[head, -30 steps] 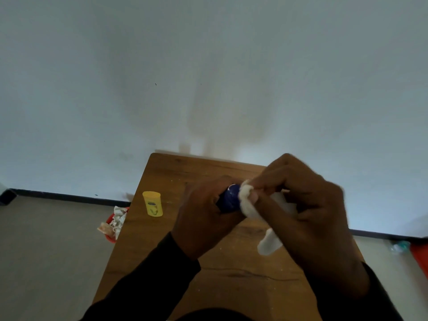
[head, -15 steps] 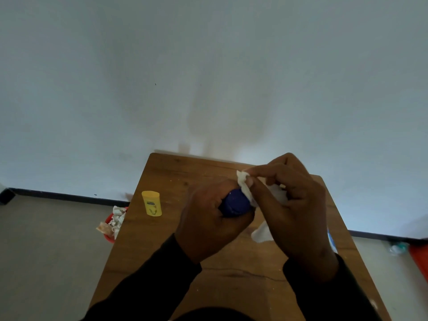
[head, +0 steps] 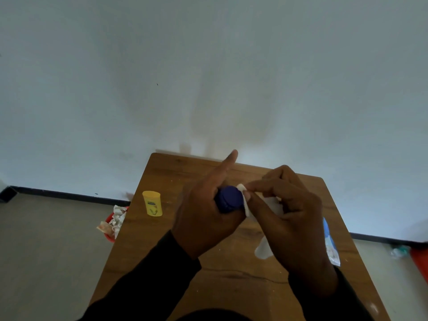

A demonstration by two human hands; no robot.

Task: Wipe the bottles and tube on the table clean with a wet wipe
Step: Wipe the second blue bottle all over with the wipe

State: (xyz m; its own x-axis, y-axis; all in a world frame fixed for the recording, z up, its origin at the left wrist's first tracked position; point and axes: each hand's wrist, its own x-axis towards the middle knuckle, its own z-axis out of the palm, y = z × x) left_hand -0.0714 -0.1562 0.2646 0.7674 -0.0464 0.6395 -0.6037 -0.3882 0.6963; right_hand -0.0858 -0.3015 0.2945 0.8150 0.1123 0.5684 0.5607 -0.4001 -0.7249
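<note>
My left hand [head: 203, 218] grips a dark blue bottle [head: 228, 199] above the middle of the wooden table [head: 231, 279], its index finger pointing straight out. My right hand [head: 287, 223] pinches a white wet wipe [head: 244, 201] against the bottle's right side; the wipe's loose end hangs below the hand. A yellow bottle [head: 152, 203] stands upright near the table's left edge. A blue and white tube or pack [head: 330, 243] lies at the right edge, partly hidden by my right hand.
A red bin [head: 113, 222] holding crumpled wipes sits on the floor left of the table. The table's far edge meets a pale wall. A red object [head: 420, 260] and a small clear item lie on the floor at the right.
My left index finger has straightened out from the bottle. My right hand has slid the wipe down the bottle's right side, leaving more of the blue cap in view.
</note>
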